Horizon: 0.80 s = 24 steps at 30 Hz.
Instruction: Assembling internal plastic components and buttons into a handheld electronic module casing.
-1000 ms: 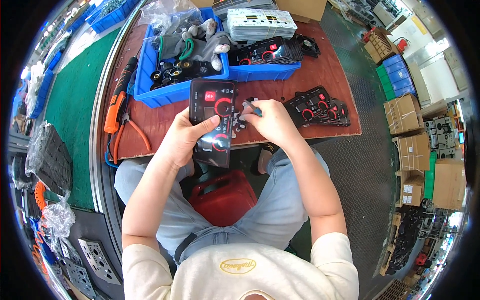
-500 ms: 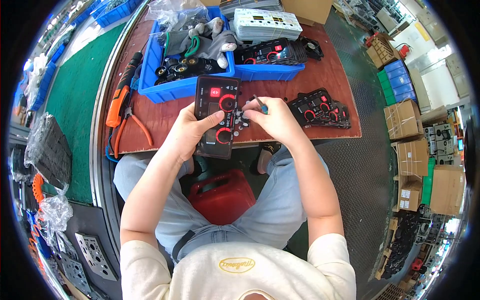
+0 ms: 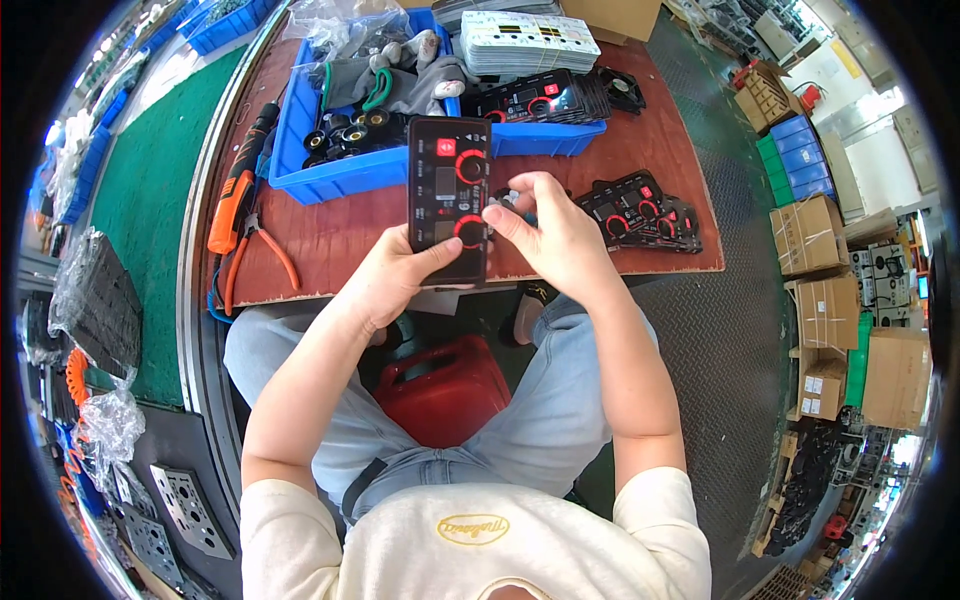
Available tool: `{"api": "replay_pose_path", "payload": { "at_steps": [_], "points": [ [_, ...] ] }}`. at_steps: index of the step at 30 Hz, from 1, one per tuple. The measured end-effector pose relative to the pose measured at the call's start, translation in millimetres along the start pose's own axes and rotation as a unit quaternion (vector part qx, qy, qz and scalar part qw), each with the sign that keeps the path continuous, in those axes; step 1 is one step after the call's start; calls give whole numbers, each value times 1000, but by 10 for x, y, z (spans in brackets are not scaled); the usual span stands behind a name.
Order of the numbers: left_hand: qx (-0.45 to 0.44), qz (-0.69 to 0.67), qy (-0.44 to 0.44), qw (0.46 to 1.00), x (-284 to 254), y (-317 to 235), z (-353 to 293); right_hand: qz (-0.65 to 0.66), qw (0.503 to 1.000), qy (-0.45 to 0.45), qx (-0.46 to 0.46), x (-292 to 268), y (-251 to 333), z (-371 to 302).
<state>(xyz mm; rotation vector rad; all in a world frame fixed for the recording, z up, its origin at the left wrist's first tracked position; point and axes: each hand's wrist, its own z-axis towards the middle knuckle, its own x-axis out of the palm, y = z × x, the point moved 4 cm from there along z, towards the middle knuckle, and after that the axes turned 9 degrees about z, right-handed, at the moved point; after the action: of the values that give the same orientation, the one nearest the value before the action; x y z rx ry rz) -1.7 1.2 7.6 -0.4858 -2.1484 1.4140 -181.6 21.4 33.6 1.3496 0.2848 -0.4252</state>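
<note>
My left hand (image 3: 392,272) grips the lower end of a black rectangular control panel (image 3: 447,190) with red rings and a red square, its thumb across the front. The panel stands raised over the table's near edge. Beside its right edge, my right hand (image 3: 560,235) is closed, thumb against the panel's edge and index finger curled. Something small and greyish-blue shows between those fingers, too small to make out. Several similar black panels (image 3: 632,212) lie in a loose pile right of my right hand.
A blue bin (image 3: 345,180) holds gloves and black knob-like parts. Beside it, another blue bin (image 3: 545,138) holds more black panels, with stacked white panels (image 3: 530,45) behind. An orange electric screwdriver (image 3: 235,200) and orange-handled pliers (image 3: 262,255) lie left on the red-brown table (image 3: 340,245).
The panel has moved up and slightly right in my left hand, which grips it lower down. My right thumb now meets its edge; the small tool seen in the right fingers no longer shows clearly.
</note>
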Motion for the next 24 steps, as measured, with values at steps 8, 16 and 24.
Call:
{"api": "replay_pose_path", "payload": {
  "at_steps": [8, 16, 24],
  "points": [
    [74, 78, -63, 992, -91, 82, 95, -201, 969, 20, -144, 94, 237, -142],
    [122, 143, -92, 978, -22, -4, 71, -280, 943, 7, -178, 165, 274, -184],
    [177, 325, -160, 915, 107, -76, -3, -231, 966, 34, -114, 222, 195, -139]
  ]
}}
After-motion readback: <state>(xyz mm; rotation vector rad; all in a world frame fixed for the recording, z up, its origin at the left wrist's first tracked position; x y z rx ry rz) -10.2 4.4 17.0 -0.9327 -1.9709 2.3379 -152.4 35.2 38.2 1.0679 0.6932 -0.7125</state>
